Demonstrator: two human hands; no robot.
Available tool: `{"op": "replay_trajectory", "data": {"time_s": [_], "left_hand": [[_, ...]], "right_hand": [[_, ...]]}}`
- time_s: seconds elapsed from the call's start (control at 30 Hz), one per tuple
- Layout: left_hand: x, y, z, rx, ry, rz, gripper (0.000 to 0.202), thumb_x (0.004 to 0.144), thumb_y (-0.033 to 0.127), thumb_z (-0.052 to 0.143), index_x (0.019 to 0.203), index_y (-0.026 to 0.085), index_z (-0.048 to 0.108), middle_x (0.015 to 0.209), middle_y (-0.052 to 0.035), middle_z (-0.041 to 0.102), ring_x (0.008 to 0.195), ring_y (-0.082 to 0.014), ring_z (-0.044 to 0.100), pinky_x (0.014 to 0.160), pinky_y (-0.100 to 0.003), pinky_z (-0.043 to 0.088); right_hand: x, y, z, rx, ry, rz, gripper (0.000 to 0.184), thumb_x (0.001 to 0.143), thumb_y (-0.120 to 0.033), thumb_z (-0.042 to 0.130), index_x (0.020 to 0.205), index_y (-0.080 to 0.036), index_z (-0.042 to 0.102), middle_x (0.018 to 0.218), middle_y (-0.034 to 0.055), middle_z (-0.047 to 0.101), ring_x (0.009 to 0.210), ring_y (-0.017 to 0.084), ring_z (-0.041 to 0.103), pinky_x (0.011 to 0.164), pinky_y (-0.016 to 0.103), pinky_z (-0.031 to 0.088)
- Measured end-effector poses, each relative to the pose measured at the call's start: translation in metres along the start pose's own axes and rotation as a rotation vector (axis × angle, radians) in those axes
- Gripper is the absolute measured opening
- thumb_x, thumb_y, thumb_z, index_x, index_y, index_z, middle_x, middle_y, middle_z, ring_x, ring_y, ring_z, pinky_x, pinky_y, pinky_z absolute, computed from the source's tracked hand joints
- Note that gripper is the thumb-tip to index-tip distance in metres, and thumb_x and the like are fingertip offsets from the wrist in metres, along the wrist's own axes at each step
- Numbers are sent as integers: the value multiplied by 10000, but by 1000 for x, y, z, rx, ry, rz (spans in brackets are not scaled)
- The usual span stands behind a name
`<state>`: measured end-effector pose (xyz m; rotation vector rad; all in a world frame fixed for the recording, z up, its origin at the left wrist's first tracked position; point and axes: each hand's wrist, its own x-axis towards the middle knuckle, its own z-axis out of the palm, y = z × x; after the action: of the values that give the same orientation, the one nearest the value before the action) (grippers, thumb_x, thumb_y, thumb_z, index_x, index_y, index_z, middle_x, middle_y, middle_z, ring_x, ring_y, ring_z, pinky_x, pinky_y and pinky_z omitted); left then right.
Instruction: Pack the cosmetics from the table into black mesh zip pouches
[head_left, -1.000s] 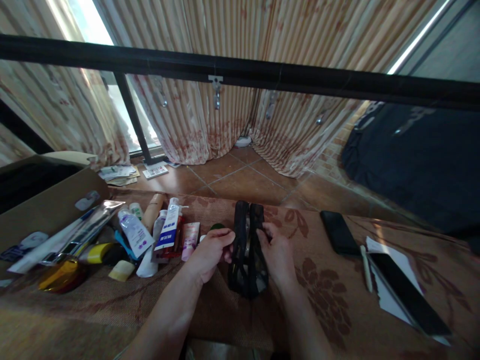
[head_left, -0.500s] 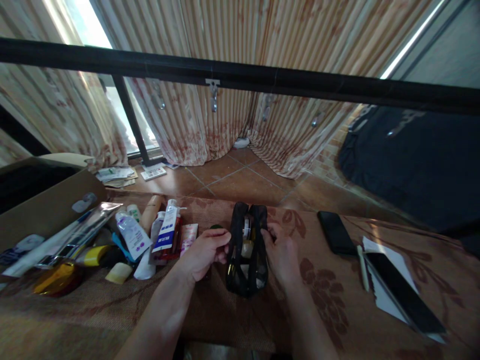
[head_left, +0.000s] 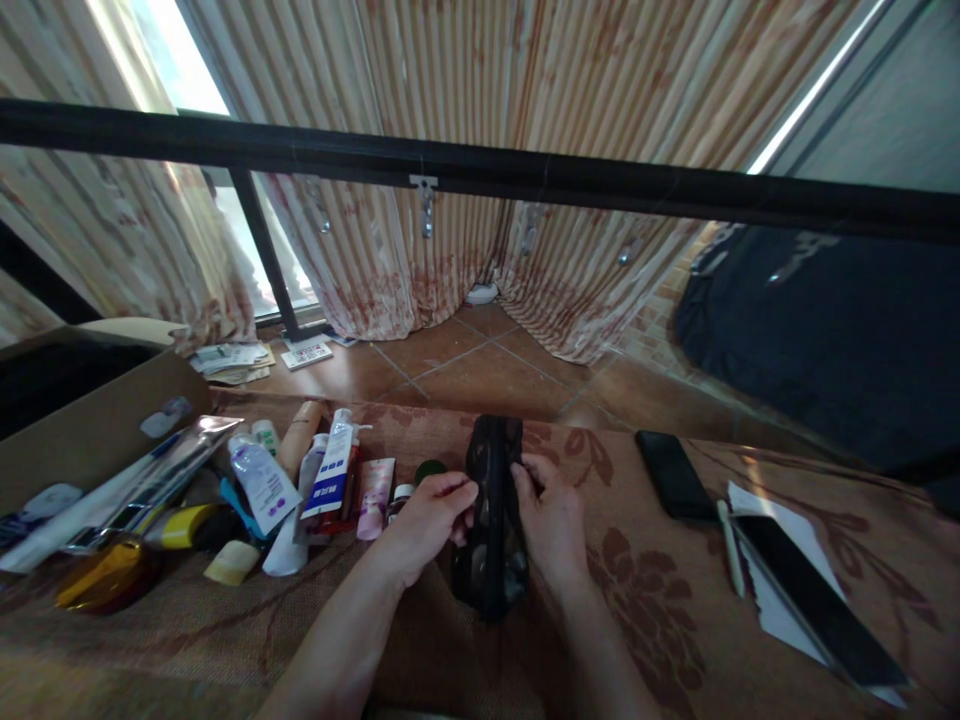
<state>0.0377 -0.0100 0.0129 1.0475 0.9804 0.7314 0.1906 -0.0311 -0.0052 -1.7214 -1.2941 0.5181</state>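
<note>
A black mesh pouch lies lengthwise on the brown patterned cloth, with items faintly showing through its sides. Its top edges are together, so the opening no longer shows a gap. My left hand pinches the pouch's left edge between thumb and fingers. On the opposite side, my right hand grips the right edge with its fingers bent. Just left of my left hand are a small dark bottle with a white cap, partly hidden, a dark green round thing and a pink tube.
Several tubes and bottles lie at left, among them a blue-and-white tube, a purple-and-white bottle and an amber round container. Behind them stands a cardboard box. At right are a black phone and a dark flat device on paper.
Both hands have brought the pouch's edges together, so its wide opening has narrowed and the contents are now covered. The small dark bottle has come more into view.
</note>
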Motion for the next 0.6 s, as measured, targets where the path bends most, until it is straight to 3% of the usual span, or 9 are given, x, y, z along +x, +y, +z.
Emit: {"op": "replay_trajectory", "data": {"time_s": [0.13,0.33,0.6], "left_hand": [[0,3,3,76,53,44,332,781,431,583,601,162,509,489,57,461,425,-61,399,437,-194,302],[1,4,4,100,67,87,352,763,452,586,578,170,485,490,63,446,434,-64,391,434,-195,306],[2,3,3,80,86,88,329,753,442,607,600,173,497,498,63,453,444,-70,397,442,-199,324]], "right_hand": [[4,3,2,243,45,56,280,835,-403,538,920,-171,669,883,76,711,834,212,651,786,318,456],[9,4,2,667,38,258,363,674,-446,705,876,-146,680,806,53,706,745,193,632,742,318,472],[8,-6,-1,681,48,296,378,641,-470,728,813,-137,676,723,29,675,670,161,593,676,291,460]]}}
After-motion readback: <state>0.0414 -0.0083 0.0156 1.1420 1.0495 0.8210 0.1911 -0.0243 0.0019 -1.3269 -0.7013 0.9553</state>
